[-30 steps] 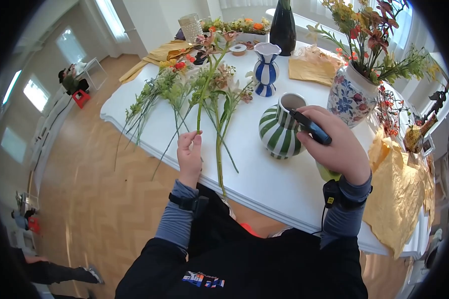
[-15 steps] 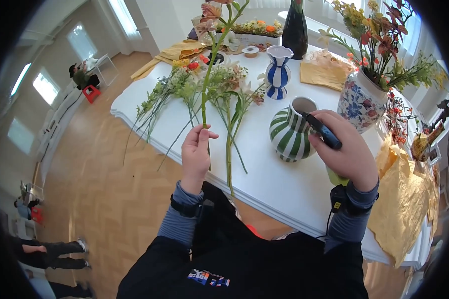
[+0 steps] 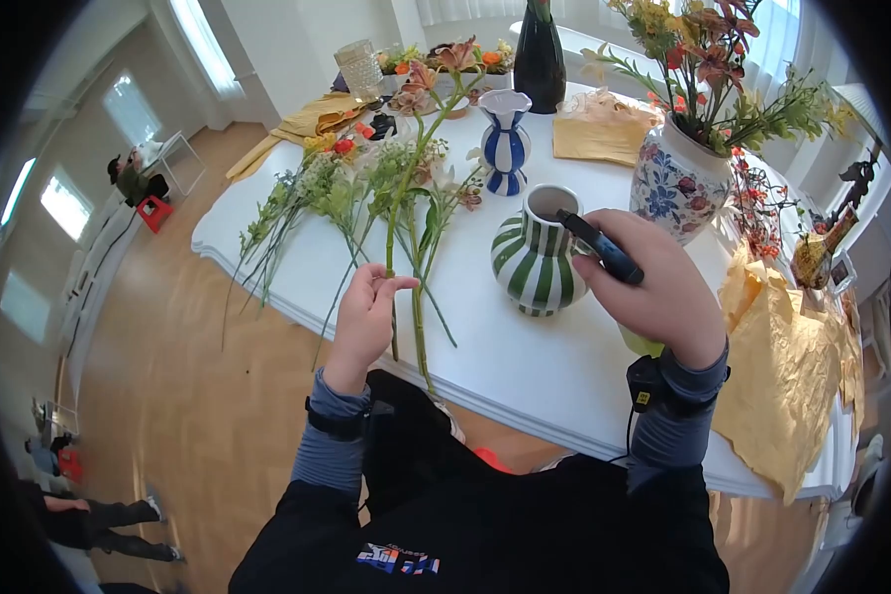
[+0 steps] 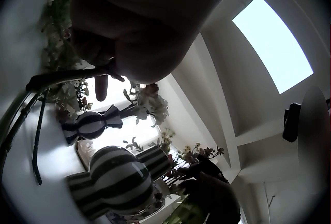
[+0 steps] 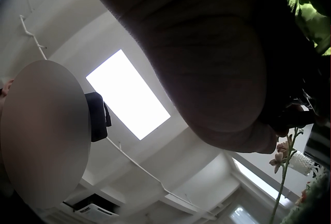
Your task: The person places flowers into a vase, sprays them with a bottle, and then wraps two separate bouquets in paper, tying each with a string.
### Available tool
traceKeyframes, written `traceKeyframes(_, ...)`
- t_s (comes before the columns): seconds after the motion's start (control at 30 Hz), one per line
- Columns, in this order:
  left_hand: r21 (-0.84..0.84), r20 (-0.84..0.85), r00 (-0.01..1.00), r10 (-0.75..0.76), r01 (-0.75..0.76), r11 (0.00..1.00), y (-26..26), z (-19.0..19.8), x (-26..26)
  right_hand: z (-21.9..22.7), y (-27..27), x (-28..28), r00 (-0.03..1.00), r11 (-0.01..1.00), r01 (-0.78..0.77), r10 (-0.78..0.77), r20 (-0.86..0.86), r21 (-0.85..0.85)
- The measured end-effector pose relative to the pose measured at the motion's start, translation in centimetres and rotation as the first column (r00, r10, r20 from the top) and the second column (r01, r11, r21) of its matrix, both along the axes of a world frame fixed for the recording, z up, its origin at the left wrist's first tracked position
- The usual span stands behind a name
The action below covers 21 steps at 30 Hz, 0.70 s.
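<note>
My left hand [image 3: 363, 322] pinches the green stem [image 3: 394, 233] of an artificial flower between thumb and fingers, near the table's front edge. Its pinkish-brown blooms [image 3: 456, 56] stand upright at the far end. The stem's lower end hangs just below the hand. My right hand [image 3: 653, 287] grips a black hand tool with a dark blue handle [image 3: 619, 259], its tip pointing left over the mouth of a green-and-white striped vase [image 3: 540, 272]. The curled fingers hide much of the tool. Beside the held stem lie several loose flower stems [image 3: 351, 193] on the white table.
Behind the green vase stand a blue-and-white striped vase [image 3: 506, 144] and a tall dark vase [image 3: 540, 64]. A floral-patterned vase [image 3: 678, 183] with a full bouquet is to the right. Crumpled gold paper [image 3: 777, 371] hangs over the table's right edge [image 3: 822, 485].
The flower in my left hand rose toward me, then came back down, its stem end now visible below the hand. My right hand keeps the tool by the green vase. The head view shifted slightly.
</note>
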<state>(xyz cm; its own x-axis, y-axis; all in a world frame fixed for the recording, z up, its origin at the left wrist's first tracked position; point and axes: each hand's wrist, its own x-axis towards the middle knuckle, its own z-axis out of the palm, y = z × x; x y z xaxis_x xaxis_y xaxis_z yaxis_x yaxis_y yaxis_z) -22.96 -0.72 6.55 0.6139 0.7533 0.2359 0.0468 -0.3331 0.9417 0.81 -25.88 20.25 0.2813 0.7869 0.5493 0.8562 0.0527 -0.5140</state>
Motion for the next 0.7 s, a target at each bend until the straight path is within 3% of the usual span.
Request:
traceKeyframes(0.03, 0.002, -0.002, 1.0, -0.017, 0.017, 1.0, 0.0, 0.0, 0.1, 0.1, -0.2, -0.1, 1.0, 1.0, 0.017, -0.017, -0.002, 0.002)
traceKeyframes(0.13, -0.264, 0.032, 0.996, -0.077, 0.083, 0.961, 0.4, 0.3, -0.3, 0.5, -0.5, -0.1, 0.999, 0.999, 0.034, -0.034, -0.021, -0.02)
traceKeyframes(0.17, -0.261, 0.027, 0.996, -0.088, 0.092, 0.961, 0.3, 0.5, -0.2, 0.5, -0.5, -0.1, 1.0, 0.999, 0.026, -0.026, -0.017, -0.02)
traceKeyframes(0.27, -0.399, -0.134, 0.97, -0.202, 0.134, 0.907, 0.4, 0.7, -0.2, 0.4, -0.5, 0.2, 1.0, 1.0, 0.019, -0.02, -0.023, -0.023)
traceKeyframes(0.4, -0.392, -0.059, 0.984, -0.168, 0.132, 0.91, 0.3, 0.4, -0.2, 0.2, -0.6, 0.4, 0.999, 0.999, 0.044, -0.044, 0.008, -0.016)
traceKeyframes(0.47, -0.357, 0.1, 0.991, -0.087, 0.118, 0.927, 0.3, 0.5, 0.1, 0.2, -0.6, 0.5, 0.998, 0.998, 0.055, -0.054, 0.018, -0.018)
traceKeyframes(0.7, -0.26, 0.224, 0.967, -0.124, 0.182, 0.948, -0.3, 3.4, 1.7, 0.4, -0.7, 0.2, 0.996, 0.997, 0.079, -0.078, 0.039, -0.009)
